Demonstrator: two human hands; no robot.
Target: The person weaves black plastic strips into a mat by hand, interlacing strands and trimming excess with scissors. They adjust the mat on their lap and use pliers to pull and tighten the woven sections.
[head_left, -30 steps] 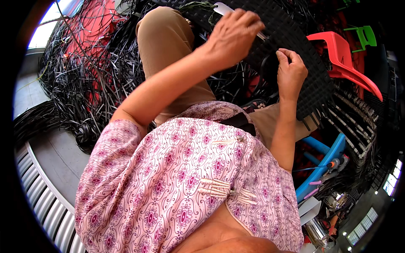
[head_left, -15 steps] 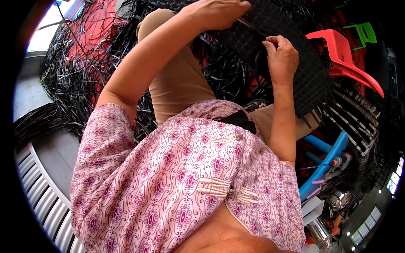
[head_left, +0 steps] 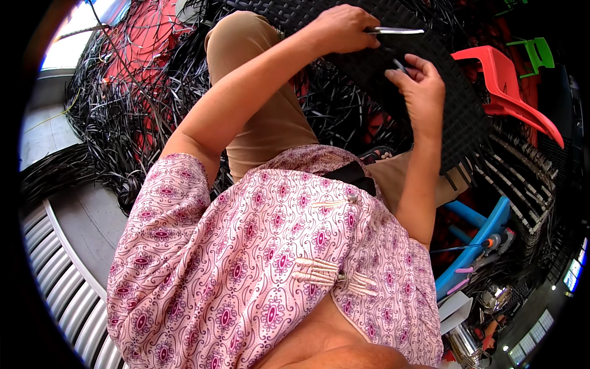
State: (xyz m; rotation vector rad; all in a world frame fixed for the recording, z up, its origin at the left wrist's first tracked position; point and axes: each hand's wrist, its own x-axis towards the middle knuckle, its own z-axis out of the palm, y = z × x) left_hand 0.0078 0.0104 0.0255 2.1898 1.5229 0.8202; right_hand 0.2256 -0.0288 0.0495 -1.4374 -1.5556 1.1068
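Note:
My left hand [head_left: 347, 29] is closed round a slim, shiny silver pointed tool [head_left: 401, 31], whose exact kind I cannot make out. It points right, above a black woven panel [head_left: 455, 101] of flat strips. Below and to the right, my right hand [head_left: 423, 86] pinches the end of a dark strip [head_left: 399, 65] between thumb and fingers, the other fingers curled. The panel slants over my lap, with loose strip ends [head_left: 452, 179] hanging at its lower edge. My hands are apart.
Tangled black strips [head_left: 123, 132] cover the red floor on the left. To the right stand a red plastic chair [head_left: 499, 83], a small green chair [head_left: 538, 54] and a blue plastic stool [head_left: 470, 249] with tools on it. A ridged metal bench [head_left: 61, 270] is at lower left.
My left hand has moved slightly right and down, and its silver tool now shows clearly, pointing right. My right hand has shifted a little right and down.

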